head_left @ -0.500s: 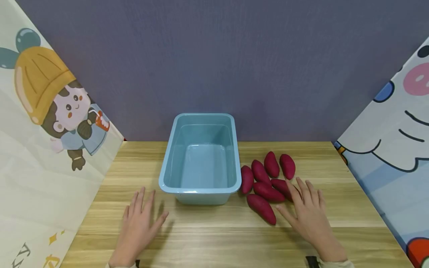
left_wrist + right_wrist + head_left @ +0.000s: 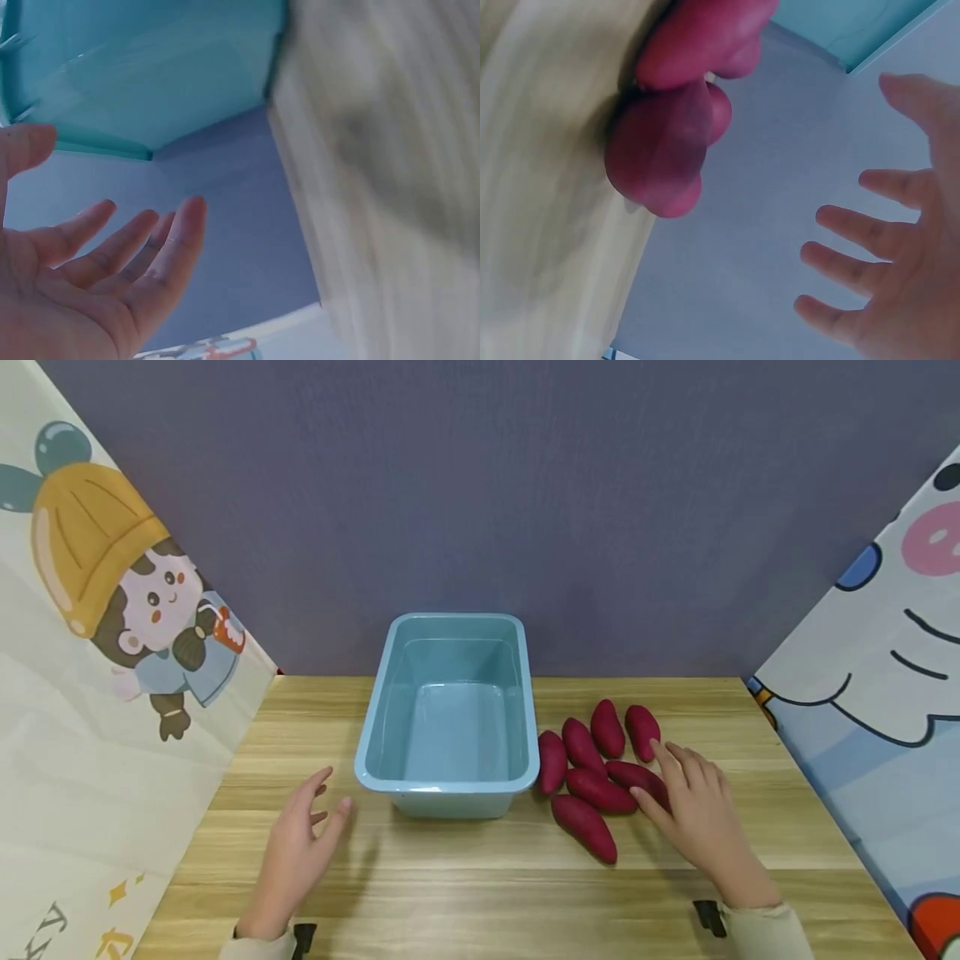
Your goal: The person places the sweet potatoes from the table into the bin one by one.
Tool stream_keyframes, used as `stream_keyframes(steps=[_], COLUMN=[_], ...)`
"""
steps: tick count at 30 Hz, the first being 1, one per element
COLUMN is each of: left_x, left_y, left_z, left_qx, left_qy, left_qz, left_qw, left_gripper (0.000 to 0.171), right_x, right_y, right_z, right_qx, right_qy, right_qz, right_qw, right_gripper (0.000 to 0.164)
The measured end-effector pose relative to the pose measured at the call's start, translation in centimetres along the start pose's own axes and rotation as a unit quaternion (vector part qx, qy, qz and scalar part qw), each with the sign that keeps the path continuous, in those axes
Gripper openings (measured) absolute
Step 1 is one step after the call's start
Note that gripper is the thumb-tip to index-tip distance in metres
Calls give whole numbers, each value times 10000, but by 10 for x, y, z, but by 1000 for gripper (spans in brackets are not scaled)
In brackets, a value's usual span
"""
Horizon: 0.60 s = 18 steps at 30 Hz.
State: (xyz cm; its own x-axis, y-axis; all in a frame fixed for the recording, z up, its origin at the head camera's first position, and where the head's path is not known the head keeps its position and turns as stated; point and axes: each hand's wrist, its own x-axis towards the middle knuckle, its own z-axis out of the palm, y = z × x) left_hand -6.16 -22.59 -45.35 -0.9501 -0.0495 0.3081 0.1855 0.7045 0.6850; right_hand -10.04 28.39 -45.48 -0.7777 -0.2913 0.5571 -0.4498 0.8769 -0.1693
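Note:
Several dark red sweet potatoes [image 2: 583, 828] lie in a loose cluster on the table, right of a light blue plastic basin [image 2: 450, 787]. No sweet potato shows inside the basin in the head view. My right hand [image 2: 701, 818] hovers over the cluster's right side, fingers spread and holding nothing; the right wrist view shows a gap between its fingers and the sweet potatoes [image 2: 660, 142]. To the left of the basin, my left hand [image 2: 292, 852] is raised above the table, its fingers loosely bent with nothing in them. The basin's side [image 2: 165, 90] rises near it in the left wrist view.
The wooden table [image 2: 465, 902] ends at a grey-purple wall [image 2: 480, 510] behind the basin. Printed cartoon sheets stand along the left [image 2: 90, 793] and right [image 2: 847, 693] sides.
My left hand has turned onto its side, its fingers bending and drawing together. My right hand has shifted slightly forward, with its fingers closer together. Basin and sweet potatoes have not moved.

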Motion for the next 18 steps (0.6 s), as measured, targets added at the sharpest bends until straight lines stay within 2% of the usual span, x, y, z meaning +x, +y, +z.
stream_keyframes(steps=[2,4,7,11,15,18], left_x=[4,8,14,21,26,29], left_y=[3,6,12,21,29,32], left_z=[-2,-4,-4,-5,-5,-5], left_qx=[-213,-620,-1515,-2720,-3430,-3762], left_qy=[1,-10,-71,-208,-242,-259], left_qz=[-26,-117,-363,-825,-1187,-1359], left_qw=[9998,9980,9878,9585,9315,9161], left_gripper=[51,48,44,44,46,46], right_x=[5,9,14,21,27,29], right_y=[4,8,14,28,45,55], right_z=[-1,-2,-2,2,9,15], right_qx=[44,39,-6,-122,-119,132], right_qy=[-171,-345,-661,-1056,-1391,-1770], right_qz=[119,244,482,734,1067,1458], right_qw=[9998,9991,9966,9916,9844,9733], right_gripper=[69,69,72,69,69,71])
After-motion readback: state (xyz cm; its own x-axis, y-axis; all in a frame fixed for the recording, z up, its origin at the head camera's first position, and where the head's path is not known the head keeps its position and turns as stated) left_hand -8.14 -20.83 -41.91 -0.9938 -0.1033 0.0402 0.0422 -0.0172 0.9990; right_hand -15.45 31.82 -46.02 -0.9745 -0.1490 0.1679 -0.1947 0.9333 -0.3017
